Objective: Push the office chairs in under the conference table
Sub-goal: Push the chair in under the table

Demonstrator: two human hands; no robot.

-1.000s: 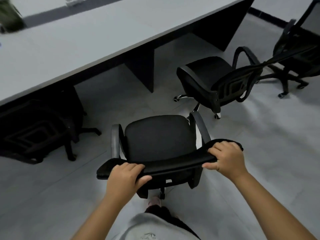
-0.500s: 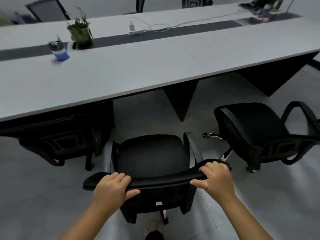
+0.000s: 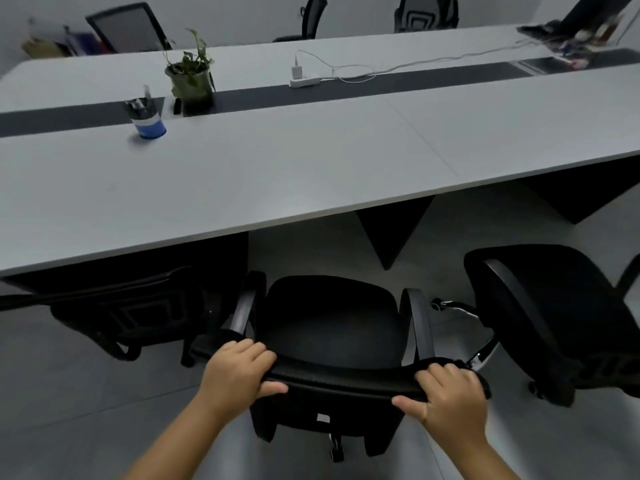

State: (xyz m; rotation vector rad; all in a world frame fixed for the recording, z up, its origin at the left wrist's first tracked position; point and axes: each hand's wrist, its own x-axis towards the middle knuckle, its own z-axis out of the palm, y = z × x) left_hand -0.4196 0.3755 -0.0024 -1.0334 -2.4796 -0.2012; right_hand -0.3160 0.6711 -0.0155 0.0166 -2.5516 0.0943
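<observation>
A black office chair [image 3: 329, 320] stands in front of me, its seat just short of the near edge of the long grey conference table [image 3: 277, 174]. My left hand [image 3: 239, 372] grips the left end of the chair's backrest top, and my right hand [image 3: 450, 393] grips the right end. A second black chair [image 3: 540, 317] stands out from the table on the right. A third black chair [image 3: 131, 306] on the left sits pushed in under the table, mostly in shadow.
On the table are a potted plant [image 3: 190, 77], a blue pen cup [image 3: 147, 121], a white power strip [image 3: 304, 79] with a cable, and clutter at the far right. Dark wedge-shaped table legs [image 3: 391, 226] stand ahead. More chairs stand on the far side.
The chair I hold has rolled forward toward the table edge, and my view has lifted and turned to face the table squarely. Both hands kept their grip on the backrest.
</observation>
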